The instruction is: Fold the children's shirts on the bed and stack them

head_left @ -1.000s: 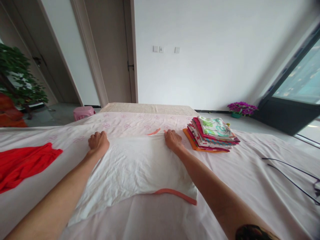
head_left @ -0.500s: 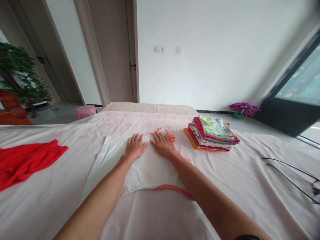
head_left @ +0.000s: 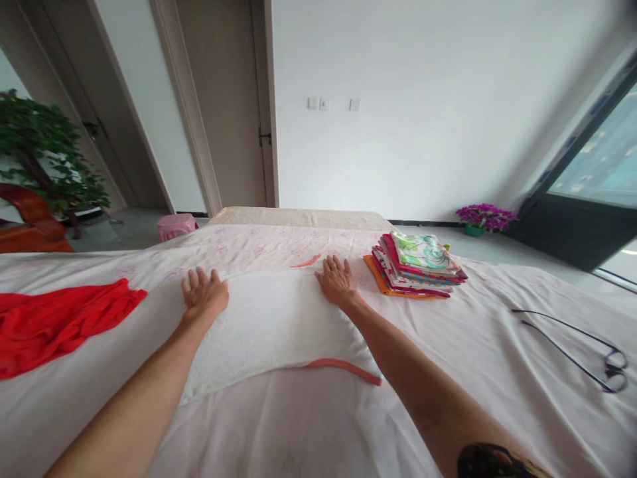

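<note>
A white sleeveless garment with orange-red trim [head_left: 279,325] lies spread flat on the pale, flower-printed cloth [head_left: 279,438]. At its far left corner, my left hand [head_left: 204,292] rests palm down with the fingers spread. My right hand [head_left: 337,277] lies flat over its far right edge, fingers stretched out. Neither hand grips anything. Part of the garment's right side is hidden under my right hand and forearm. Just right of that hand stands a stack of folded, colourful clothes [head_left: 418,265].
A crumpled red garment [head_left: 64,325] lies at the left. Black-framed glasses [head_left: 572,342] rest at the right. Beyond the cloth are a pink stool [head_left: 176,227], a green plant [head_left: 44,149] and purple flowers [head_left: 485,218] by the wall.
My left hand has slid left across the garment to its far left corner. My right hand has shifted slightly right. The white fabric looks smoother, and less trim shows on the right.
</note>
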### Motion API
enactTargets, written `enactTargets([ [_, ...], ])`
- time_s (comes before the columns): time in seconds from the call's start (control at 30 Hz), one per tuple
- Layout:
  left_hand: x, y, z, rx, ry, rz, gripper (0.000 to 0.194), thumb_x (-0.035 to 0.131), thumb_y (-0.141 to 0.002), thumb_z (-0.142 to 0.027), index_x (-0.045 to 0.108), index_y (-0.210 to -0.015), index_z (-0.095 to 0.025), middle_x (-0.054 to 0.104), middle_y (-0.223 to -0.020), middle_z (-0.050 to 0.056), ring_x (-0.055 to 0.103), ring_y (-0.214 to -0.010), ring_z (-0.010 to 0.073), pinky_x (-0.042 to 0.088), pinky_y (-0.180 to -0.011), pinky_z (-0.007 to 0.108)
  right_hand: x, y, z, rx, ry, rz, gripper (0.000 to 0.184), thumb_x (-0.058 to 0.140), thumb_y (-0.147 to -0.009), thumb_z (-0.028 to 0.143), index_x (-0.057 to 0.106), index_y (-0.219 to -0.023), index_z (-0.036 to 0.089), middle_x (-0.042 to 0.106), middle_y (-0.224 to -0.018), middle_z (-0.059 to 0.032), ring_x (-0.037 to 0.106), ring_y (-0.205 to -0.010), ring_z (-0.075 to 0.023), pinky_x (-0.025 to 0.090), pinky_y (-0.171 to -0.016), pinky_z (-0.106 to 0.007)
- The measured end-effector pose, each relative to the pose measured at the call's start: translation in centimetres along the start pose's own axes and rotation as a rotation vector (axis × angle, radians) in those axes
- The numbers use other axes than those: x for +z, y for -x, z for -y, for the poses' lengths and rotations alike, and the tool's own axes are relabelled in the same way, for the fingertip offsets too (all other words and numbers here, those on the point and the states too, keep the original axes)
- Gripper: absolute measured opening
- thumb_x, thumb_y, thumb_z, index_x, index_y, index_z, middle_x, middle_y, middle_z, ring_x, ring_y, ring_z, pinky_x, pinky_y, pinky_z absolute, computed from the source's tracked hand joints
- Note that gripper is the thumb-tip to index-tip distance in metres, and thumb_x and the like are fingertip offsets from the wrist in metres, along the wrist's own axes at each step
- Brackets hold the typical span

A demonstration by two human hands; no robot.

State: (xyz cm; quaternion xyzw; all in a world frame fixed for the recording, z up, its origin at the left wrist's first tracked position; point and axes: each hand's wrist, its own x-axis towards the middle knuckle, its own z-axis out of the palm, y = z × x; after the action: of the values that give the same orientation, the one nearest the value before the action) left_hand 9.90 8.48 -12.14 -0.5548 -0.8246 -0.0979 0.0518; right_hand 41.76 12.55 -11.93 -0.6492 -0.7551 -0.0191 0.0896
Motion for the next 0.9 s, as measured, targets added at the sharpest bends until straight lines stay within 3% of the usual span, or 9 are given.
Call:
enactTargets([
  [0.07,-0.4,2.2,-3.3,0.098,0.02,-0.027,0.058,0.026,-0.098,-0.035,0.039,-0.147,-0.008,0.025,-0.16,0.021,0.016,-0.149,0.0346,0.013,-0.118,0.051,-0.8,1.2,1.7,0.04,-0.085,0.0,0.063,0.019,-0.103,0.045,0.026,-0.155,0.01,0.019,-0.162,-0.0129,0.01,-0.151,-0.0242,0.006,-0.12,-0.047],
  [0.17,0.4,6.2,-8.3,0.227,0.063,0.011,0.059,0.024,-0.097,-0.037,0.04,-0.148,-0.011,0.035,-0.156,0.019,0.029,-0.145,0.0321,0.024,-0.116,0.045,-0.9,3.9,4.4,-0.016,-0.207,0.064,0.062,0.014,-0.103,0.043,0.023,-0.155,0.011,0.021,-0.162,-0.0129,0.016,-0.15,-0.0242,0.018,-0.118,-0.044],
  [0.27,1.6,9.4,-10.6,0.289,0.086,0.048,0.063,0.025,-0.097,-0.044,0.04,-0.148,-0.012,0.036,-0.155,0.02,0.031,-0.145,0.0331,0.025,-0.116,0.046,0.0,6.7,5.6,-0.095,-0.192,0.112,0.063,0.015,-0.103,0.044,0.025,-0.155,0.011,0.02,-0.162,-0.0125,0.016,-0.15,-0.0237,0.016,-0.119,-0.043],
  [0.37,1.9,10.4,-9.4,0.321,0.085,0.059,0.066,0.029,-0.095,-0.052,0.04,-0.149,-0.016,0.033,-0.158,0.018,0.026,-0.147,0.033,0.02,-0.117,0.048,0.6,8.3,4.5,-0.108,-0.122,0.126,0.066,0.02,-0.102,0.05,0.024,-0.156,0.012,0.016,-0.163,-0.0097,0.011,-0.151,-0.023,0.007,-0.121,-0.044],
  [0.6,0.8,8.9,-0.4,0.235,0.026,0.08,0.066,0.026,-0.095,-0.055,0.036,-0.151,-0.021,0.031,-0.159,0.017,0.026,-0.147,0.0345,0.02,-0.116,0.054,-0.1,9.2,-1.4,-0.029,-0.025,0.11,0.068,0.02,-0.1,0.052,0.025,-0.156,0.012,0.016,-0.163,-0.0107,0.013,-0.15,-0.0231,0.007,-0.121,-0.047],
  [0.7,0.2,8.9,2.2,0.14,0.009,0.062,0.065,0.026,-0.095,-0.055,0.037,-0.151,-0.022,0.033,-0.158,0.016,0.026,-0.146,0.0342,0.018,-0.117,0.053,-0.6,9.6,-2.9,0.007,0.013,0.118,0.068,0.02,-0.1,0.052,0.025,-0.156,0.013,0.016,-0.163,-0.0114,0.013,-0.15,-0.0239,0.006,-0.12,-0.05],
  [0.8,-0.5,9.8,1.6,0.082,0.016,0.024,0.064,0.03,-0.095,-0.05,0.045,-0.146,-0.015,0.038,-0.153,0.021,0.023,-0.147,0.0373,0.012,-0.118,0.055,-1.3,10.2,-2.0,0.069,0.056,0.112,0.069,0.023,-0.1,0.051,0.023,-0.156,0.011,0.016,-0.163,-0.0125,0.008,-0.151,-0.0252,0.0,-0.119,-0.051],
  [0.9,-0.9,11.4,-1.8,0.144,0.037,-0.007,0.065,0.028,-0.095,-0.048,0.043,-0.146,-0.01,0.037,-0.154,0.023,0.018,-0.148,0.037,0.01,-0.119,0.053,-1.6,11.1,1.6,0.004,0.037,0.058,0.069,0.024,-0.1,0.05,0.021,-0.156,0.009,0.013,-0.163,-0.0116,0.003,-0.151,-0.0239,-0.002,-0.12,-0.048],
])
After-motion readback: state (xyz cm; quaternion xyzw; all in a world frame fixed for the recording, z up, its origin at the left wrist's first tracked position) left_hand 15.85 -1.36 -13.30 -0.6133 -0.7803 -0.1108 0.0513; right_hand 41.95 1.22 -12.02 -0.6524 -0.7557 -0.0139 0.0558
